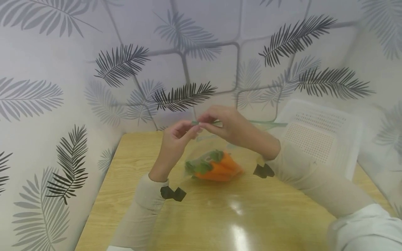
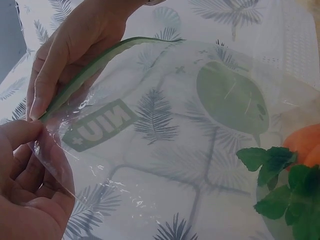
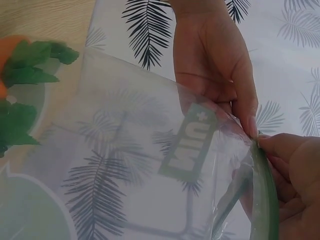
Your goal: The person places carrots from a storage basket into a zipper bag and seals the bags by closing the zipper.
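Observation:
Both hands meet at one end of the green zip strip (image 2: 105, 60) along the mouth of a clear plastic zip bag (image 3: 135, 195) with green print. My left hand (image 1: 172, 144) pinches the bag's top corner between thumb and forefinger. Right beside it, my right hand (image 1: 233, 127) pinches the strip with its thumb and fingertips, the strip running back under the palm toward the right. Inside the bag, near the tabletop, lie orange carrot-like pieces (image 1: 221, 169) with green leaves (image 2: 285, 180). In the right wrist view the bag's mouth shows a gap below the pinched corner.
A white perforated plastic basket (image 1: 351, 146) stands at the right, behind my right forearm. The wooden table (image 1: 125, 209) ends at a leaf-patterned covering (image 1: 78, 115) at the back and left. Dark mounts sit at both wrists.

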